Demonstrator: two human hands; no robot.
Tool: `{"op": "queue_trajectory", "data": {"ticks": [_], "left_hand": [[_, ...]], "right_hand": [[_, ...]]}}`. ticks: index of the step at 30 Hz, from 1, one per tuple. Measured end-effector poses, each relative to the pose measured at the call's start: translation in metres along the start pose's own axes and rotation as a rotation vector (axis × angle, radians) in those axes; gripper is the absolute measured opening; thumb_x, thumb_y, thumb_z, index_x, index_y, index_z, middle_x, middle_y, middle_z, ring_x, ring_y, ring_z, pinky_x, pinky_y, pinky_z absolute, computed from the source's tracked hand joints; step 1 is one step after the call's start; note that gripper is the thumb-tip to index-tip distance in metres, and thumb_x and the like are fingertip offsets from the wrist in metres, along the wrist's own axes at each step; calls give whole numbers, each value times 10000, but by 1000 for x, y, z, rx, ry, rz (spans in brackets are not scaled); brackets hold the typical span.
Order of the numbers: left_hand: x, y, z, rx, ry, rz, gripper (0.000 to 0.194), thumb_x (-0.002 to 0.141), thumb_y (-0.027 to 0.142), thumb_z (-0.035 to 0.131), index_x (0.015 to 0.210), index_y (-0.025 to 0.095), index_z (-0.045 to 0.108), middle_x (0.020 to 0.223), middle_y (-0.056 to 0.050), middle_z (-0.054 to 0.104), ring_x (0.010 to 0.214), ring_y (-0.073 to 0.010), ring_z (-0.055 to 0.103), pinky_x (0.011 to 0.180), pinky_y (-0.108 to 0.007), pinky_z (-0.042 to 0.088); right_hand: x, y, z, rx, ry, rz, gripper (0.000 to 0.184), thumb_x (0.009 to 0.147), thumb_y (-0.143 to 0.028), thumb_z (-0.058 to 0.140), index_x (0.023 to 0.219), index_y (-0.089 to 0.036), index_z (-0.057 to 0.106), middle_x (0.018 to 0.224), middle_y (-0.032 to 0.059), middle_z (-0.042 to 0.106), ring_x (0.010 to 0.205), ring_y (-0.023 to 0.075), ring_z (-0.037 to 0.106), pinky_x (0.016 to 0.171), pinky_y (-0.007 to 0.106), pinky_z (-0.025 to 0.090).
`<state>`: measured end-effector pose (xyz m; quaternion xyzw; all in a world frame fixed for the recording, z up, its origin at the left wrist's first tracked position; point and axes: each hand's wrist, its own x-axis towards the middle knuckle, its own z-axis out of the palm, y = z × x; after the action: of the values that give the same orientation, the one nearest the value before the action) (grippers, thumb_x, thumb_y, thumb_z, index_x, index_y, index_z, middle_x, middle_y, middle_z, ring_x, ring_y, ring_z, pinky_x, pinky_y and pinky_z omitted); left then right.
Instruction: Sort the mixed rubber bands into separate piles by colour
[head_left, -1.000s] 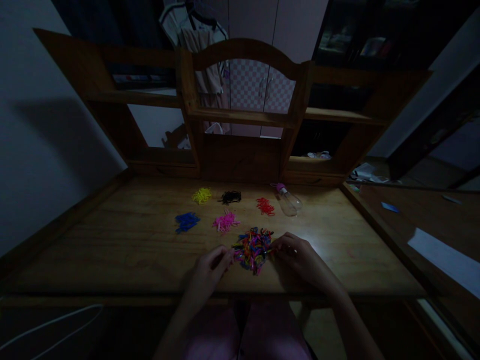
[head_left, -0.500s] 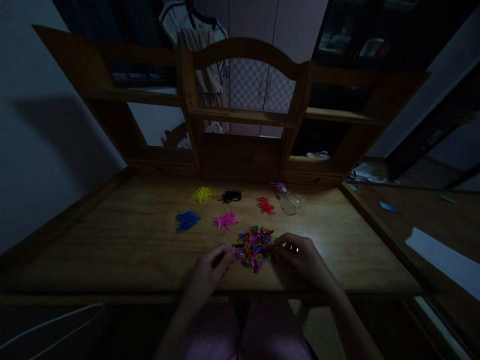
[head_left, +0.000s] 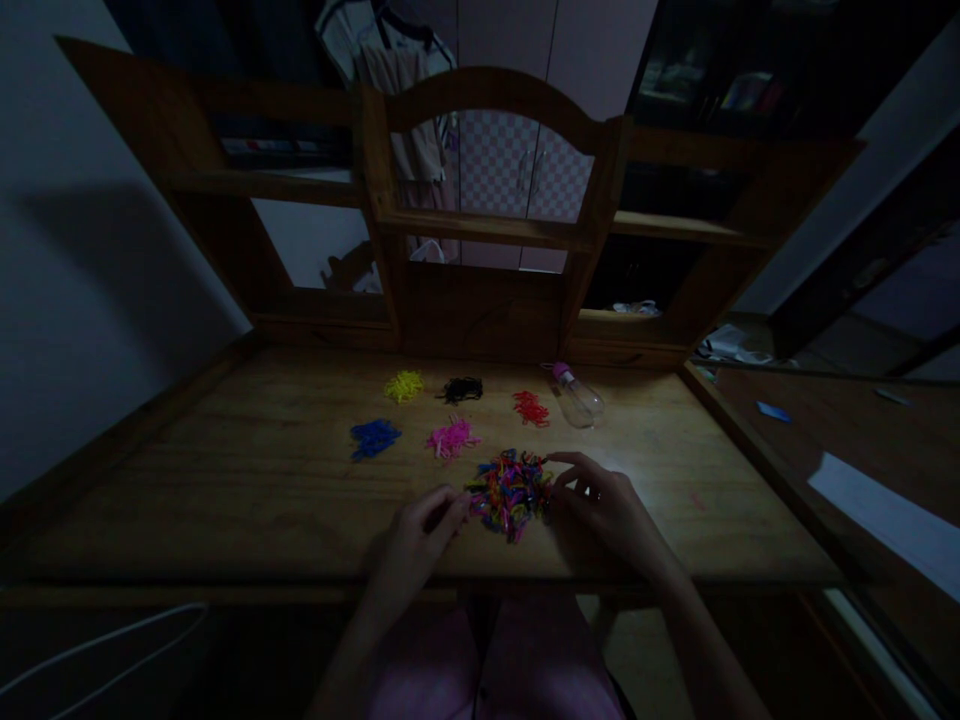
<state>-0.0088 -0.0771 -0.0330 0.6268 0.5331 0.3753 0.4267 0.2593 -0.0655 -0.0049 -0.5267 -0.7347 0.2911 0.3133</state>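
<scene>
In the head view, the mixed pile (head_left: pixel 511 495) lies on the wooden surface (head_left: pixel 262 480), near its front edge and between the person's two hands. The left hand (head_left: pixel 426 525) is at the pile's left edge and the right hand (head_left: pixel 604 500) at its right, so the pile lies to the right of the left grip and to the left of the right one. Neither hand is plainly nearer, as the tips of both come right up to the edge. The right grip is spread, its index finger standing out toward the pile's upper right side, apart from the thumb. The left grip has thumb and index tips close together; whether they meet, or pinch a piece, cannot be told in the dim light. The pile is a roughly round, loose tangle with no clear long axis, made of small, thin pieces in red, blue, yellow, pink and black, some looking like narrow loops. Beyond it sit single-colour heaps: blue (head_left: pixel 374 438), pink (head_left: pixel 452 438), yellow (head_left: pixel 404 386), black (head_left: pixel 462 389) and red (head_left: pixel 532 408), with a clear bulb-shaped bottle (head_left: pixel 581 404) just beside the red.
</scene>
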Motion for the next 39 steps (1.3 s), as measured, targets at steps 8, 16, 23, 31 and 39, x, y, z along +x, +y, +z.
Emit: {"op": "queue_trajectory", "data": {"ticks": [8, 16, 23, 31, 39], "left_hand": [[0, 0, 0, -16, 6, 4, 330, 899, 429, 485, 697, 180, 561, 646, 18, 515, 631, -138, 501, 588, -211, 373], [-1, 2, 1, 3, 25, 1, 352, 894, 454, 472, 680, 186, 550, 627, 21, 509, 625, -143, 499, 584, -212, 368], [-1, 3, 1, 2, 23, -9, 356, 889, 466, 472, 676, 191, 546, 640, 16, 520, 642, -149, 505, 596, -218, 369], [-1, 4, 0, -13, 28, 4, 350, 885, 451, 474, 658, 190, 529, 620, 18, 499, 616, -144, 486, 576, -214, 366], [-1, 5, 0, -12, 24, 8, 345, 889, 452, 471, 674, 191, 539, 639, 17, 520, 636, -148, 503, 592, -218, 365]], "right_hand": [[5, -7, 6, -253, -69, -76, 444, 886, -138, 467, 1293, -294, 548, 1104, 51, 671, 859, 173, 650, 728, 258, 481], [15, -17, 6, -351, -123, -116, 360, 849, -97, 467, 1124, -227, 659, 919, 55, 672, 725, 146, 622, 655, 230, 439], [19, -15, -1, -339, -89, -123, 284, 848, -133, 488, 1021, -207, 700, 828, 48, 646, 662, 135, 583, 617, 228, 427], [28, -16, 8, -418, -106, -105, 270, 837, -138, 521, 996, -242, 713, 821, 31, 663, 681, 137, 608, 637, 225, 418], [26, -11, 13, -399, -115, -124, 271, 864, -154, 523, 1024, -265, 711, 881, 33, 694, 739, 148, 638, 658, 233, 435]]}}
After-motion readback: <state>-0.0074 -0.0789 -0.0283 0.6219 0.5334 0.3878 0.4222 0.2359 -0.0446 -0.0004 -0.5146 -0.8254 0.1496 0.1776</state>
